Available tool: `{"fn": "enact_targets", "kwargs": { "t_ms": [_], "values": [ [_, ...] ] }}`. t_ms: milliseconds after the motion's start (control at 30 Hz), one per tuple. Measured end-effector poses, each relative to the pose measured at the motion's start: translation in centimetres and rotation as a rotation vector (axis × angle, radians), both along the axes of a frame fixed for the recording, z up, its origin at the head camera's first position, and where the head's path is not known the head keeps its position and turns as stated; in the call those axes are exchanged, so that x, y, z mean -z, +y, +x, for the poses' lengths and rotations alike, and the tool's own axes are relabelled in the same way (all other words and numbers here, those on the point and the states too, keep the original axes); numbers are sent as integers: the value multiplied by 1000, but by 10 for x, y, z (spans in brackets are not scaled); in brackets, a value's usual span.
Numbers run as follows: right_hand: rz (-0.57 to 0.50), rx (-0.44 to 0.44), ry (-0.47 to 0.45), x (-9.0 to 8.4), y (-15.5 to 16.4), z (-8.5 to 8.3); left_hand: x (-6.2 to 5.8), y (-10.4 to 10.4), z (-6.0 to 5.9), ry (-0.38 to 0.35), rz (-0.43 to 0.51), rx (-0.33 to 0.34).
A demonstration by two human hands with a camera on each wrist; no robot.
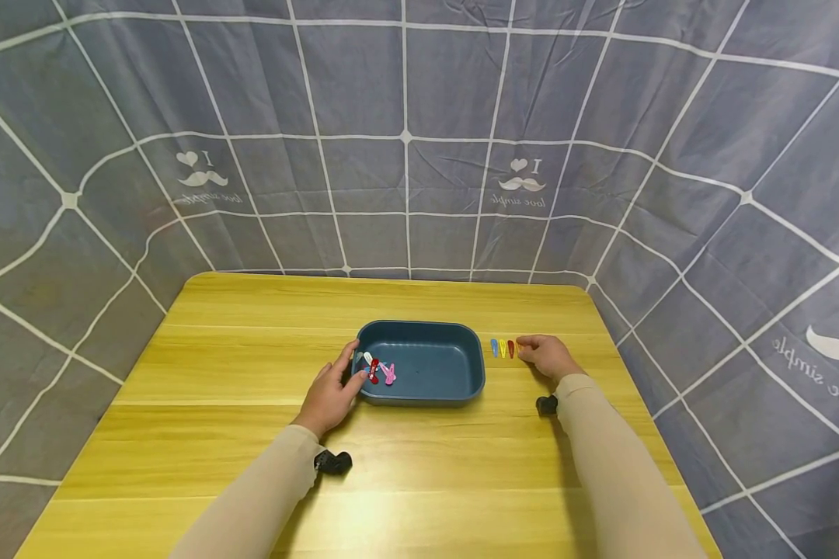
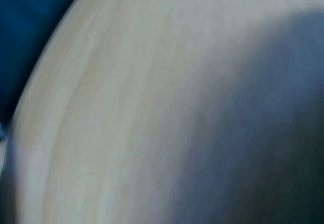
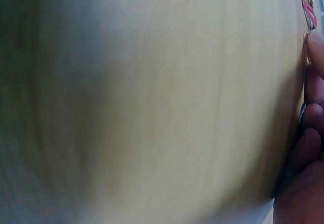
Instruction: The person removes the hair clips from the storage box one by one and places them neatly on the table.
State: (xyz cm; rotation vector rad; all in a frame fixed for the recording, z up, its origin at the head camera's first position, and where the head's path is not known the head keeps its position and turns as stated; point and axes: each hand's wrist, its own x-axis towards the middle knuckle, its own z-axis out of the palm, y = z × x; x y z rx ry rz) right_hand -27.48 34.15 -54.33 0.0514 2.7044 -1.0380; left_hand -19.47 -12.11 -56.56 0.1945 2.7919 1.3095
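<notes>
Tabletop [image 1: 252,435]: yellow wood grain. Tray [image 1: 454,388]: dark blue, rounded rectangle, long axis running left to right, at centre. Left hand [image 1: 332,392] rests at the tray's left rim, fingers curled over the edge; whether they grip cannot be told. Inside, at the left end: a cluster of clips [image 1: 377,369], red, pink and white, lying crossed. Right hand [image 1: 544,355] curled, fingertips touching the end of a row of clips [image 1: 502,348] just right of the tray: blue, yellow, red, each pointing away from the person.
</notes>
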Motion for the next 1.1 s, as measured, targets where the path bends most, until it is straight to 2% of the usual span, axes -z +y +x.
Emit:
{"fn": "enact_targets", "kwargs": {
  "t_ms": [433, 833, 1100],
  "values": [
    [4, 15, 11, 1, -3, 1, 0, 0, 0, 17, 4, 3],
    [-93, 45, 2, 4, 5, 1, 1, 0, 0, 1, 15, -4],
    [-155, 98, 2, 5, 12, 0, 3, 1, -1, 30, 7, -7]
  ]
}}
